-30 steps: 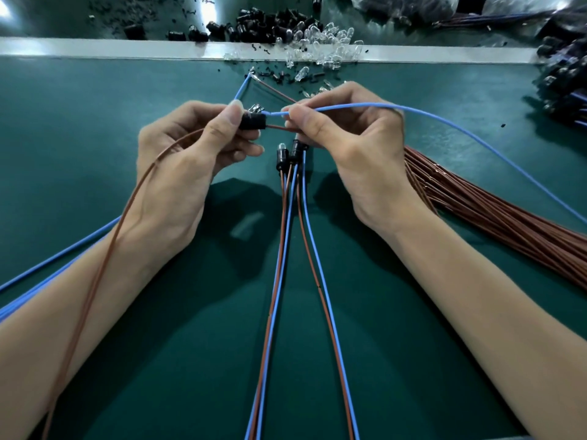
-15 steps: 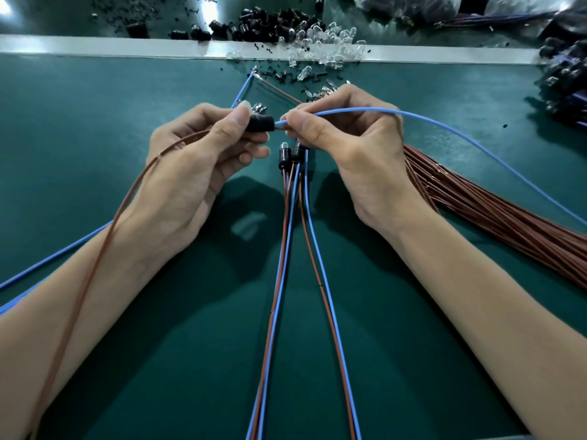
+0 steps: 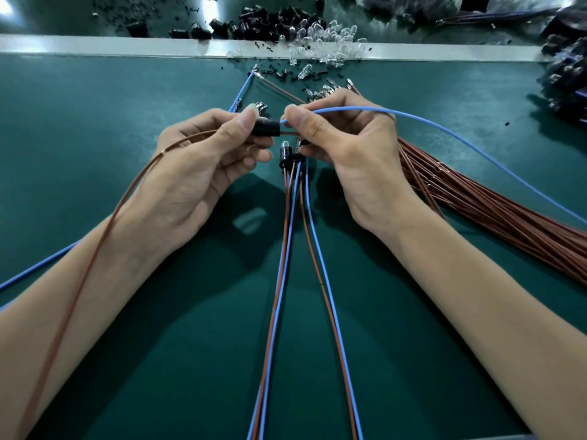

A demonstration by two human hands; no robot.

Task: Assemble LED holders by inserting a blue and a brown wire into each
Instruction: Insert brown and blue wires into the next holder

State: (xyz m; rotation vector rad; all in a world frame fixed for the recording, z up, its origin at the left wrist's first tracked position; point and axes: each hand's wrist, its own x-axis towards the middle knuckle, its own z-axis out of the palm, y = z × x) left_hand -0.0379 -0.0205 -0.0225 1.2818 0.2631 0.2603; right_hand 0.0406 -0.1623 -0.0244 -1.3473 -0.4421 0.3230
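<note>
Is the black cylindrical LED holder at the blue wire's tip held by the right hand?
No, the left hand pinches the black cylindrical LED holder, while the right hand pinches the long blue wire near its tip.

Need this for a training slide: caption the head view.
Left hand holds a black LED holder; right hand pinches a blue wire at the holder's mouth.

My left hand (image 3: 203, 166) has brought the black holder (image 3: 265, 128) rightward, towards the frame's centre; the gap to my right hand (image 3: 349, 154) has narrowed. Less of the blue wire (image 3: 349, 107) shows between thumb and holder now.
</note>
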